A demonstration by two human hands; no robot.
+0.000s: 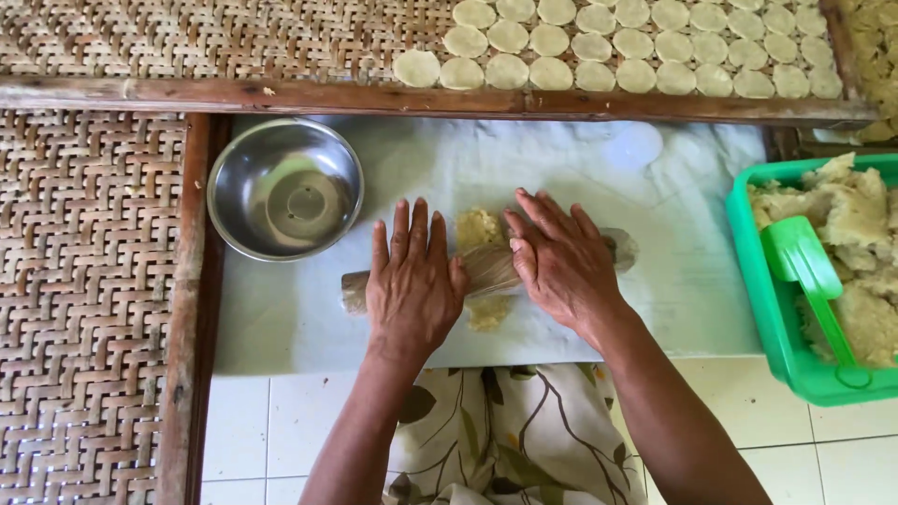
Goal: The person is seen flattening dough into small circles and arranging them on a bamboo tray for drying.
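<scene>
A wooden rolling pin [491,268] lies crosswise on a white cloth-covered board [655,234]. Under its middle sits a lump of pale yellow dough [479,227], showing above and below the pin. My left hand [412,281] rests flat on the pin's left half, fingers spread and pointing away from me. My right hand [559,262] presses flat on the right half, fingers angled to the upper left. Both palms lie on top of the pin rather than wrapped around it.
An empty steel bowl [285,187] stands at the board's back left. A green tub [781,309] of dough with a green scoop [804,271] sits right. Several flat dough discs [636,47] lie on a woven bamboo tray [187,37] behind; another woven tray [84,299] is left.
</scene>
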